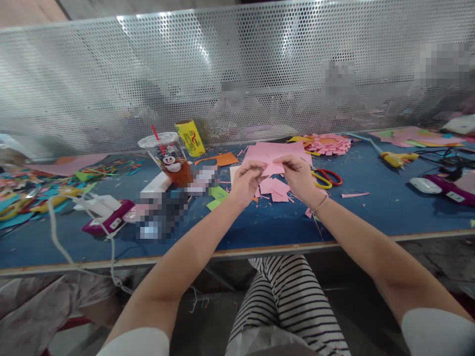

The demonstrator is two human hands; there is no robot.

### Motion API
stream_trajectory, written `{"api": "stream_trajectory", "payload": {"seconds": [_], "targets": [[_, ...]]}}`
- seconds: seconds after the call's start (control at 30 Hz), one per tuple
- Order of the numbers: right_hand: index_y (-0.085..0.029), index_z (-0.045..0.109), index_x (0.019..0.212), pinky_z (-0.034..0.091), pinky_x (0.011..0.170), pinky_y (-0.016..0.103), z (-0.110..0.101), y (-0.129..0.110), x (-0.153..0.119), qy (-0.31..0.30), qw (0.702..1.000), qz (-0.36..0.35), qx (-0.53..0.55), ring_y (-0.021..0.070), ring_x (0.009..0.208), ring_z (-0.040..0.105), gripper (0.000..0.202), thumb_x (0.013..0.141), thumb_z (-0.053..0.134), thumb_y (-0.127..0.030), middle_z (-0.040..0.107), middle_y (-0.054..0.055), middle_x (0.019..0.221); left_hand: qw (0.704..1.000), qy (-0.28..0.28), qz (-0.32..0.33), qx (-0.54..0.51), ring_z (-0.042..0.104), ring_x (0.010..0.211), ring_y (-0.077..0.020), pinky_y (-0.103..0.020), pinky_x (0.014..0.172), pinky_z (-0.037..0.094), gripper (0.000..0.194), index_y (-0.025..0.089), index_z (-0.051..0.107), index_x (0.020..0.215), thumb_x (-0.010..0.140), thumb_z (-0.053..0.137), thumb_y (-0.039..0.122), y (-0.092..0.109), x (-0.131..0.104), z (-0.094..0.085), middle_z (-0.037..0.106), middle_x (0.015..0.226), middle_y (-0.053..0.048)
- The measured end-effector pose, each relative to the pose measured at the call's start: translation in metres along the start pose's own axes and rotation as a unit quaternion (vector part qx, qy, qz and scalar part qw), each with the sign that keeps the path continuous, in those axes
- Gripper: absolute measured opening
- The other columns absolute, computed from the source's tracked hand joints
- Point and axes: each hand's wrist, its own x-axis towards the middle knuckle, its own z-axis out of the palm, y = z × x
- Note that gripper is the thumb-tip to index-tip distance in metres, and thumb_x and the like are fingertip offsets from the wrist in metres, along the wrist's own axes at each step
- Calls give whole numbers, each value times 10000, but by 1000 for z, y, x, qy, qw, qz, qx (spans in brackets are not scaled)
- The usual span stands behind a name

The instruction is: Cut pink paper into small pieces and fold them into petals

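Paper, one small pink piece (273, 169), sits between my two hands, above the blue desk (260, 228). My left hand (248, 182) has its grip closed on one side of it, thumb against fingers, and my right hand (300, 179) pinches the other side in the same way. One bracelet (319, 203) circles my right wrist. Behind my fingers lies one large pink sheet (282, 149), and beneath them several pink scraps (279, 189) overlap, too jumbled for me to count. Just beside my right hand I see one red scissor loop (336, 177) and one yellow scissor loop (323, 184). Beyond them rests one pink frilled rosette (329, 144), and farther right one yellow glue gun (399, 159).

Left of my hands stands one clear cup (172, 160) of brown drink with one red straw (155, 131), and near it one yellow roll (190, 138). One orange sheet (222, 158) lies between the roll and my left hand, with green scraps (218, 196) closer to me. I count two purple power strips, the left strip (108, 217) and the right strip (451, 192). One perforated metal screen (237, 64) rises behind everything
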Motion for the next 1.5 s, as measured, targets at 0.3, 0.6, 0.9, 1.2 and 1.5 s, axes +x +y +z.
{"api": "stream_trajectory", "payload": {"seconds": [0.3, 0.6, 0.9, 1.2, 1.5], "targets": [[-255, 624, 840, 428, 791, 309, -1, -15, -3, -46, 995, -63, -66, 142, 865, 541, 291, 689, 474, -56, 590, 3, 880, 998, 7, -55, -32, 535, 614, -57, -228, 632, 499, 261, 223, 470, 751, 633, 693, 157, 0, 3, -2, 477, 623, 62], [-264, 630, 788, 425, 798, 329, 0, -24, -7, -45, 990, -89, -96, 162, 873, 530, 231, 697, 537, -73, 580, 9, 858, 996, -5, -81, -34, 469, 524, -44, -244, 610, 505, 321, 238, 462, 784, 605, 724, 189, 3, 2, -1, 397, 562, 75], [-250, 625, 769, 448, 762, 316, 1, -19, -5, -38, 998, -46, -28, 149, 812, 551, 94, 701, 607, -188, 599, 8, 836, 996, 5, -81, -33, 476, 539, -43, -219, 585, 490, 308, 235, 454, 783, 618, 710, 190, 2, 2, -2, 406, 571, 75], [-248, 644, 768, 467, 736, 306, 2, -19, -6, -46, 999, -3, 11, 135, 749, 569, 141, 654, 651, -165, 628, -4, 800, 995, 14, -82, -55, 461, 507, -43, -218, 572, 468, 345, 227, 453, 759, 570, 734, 160, 3, 3, 0, 342, 522, 87], [-230, 643, 754, 455, 730, 297, 0, -21, -6, -63, 998, -21, -14, 123, 741, 561, 110, 685, 617, -147, 615, -3, 770, 996, -7, -86, -25, 530, 561, -61, -229, 586, 458, 335, 233, 457, 808, 600, 716, 190, 2, 0, 0, 494, 592, 75]]}}
